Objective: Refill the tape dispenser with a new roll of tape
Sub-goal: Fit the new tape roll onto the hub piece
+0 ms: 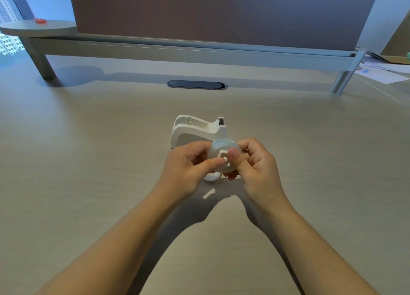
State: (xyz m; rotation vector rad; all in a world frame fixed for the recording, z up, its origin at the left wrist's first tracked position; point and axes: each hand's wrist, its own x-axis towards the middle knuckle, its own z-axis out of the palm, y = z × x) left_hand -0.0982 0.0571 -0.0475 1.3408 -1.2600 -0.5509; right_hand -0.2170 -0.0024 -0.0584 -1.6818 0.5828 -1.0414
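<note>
We are holding the tape roll (224,156) up between both hands, left hand (188,168) and right hand (255,161) each closing a narrow grip on its rim, thumbs pressing at the white hub (seating appears unfinished). The empty dispenser (195,131) is standing on the table (88,150) just beyond our grip. We are advising even, square thumb pressure.

Left hand (188,164) and right hand (255,161) meet, fingers (216,161) pinching.
</note>
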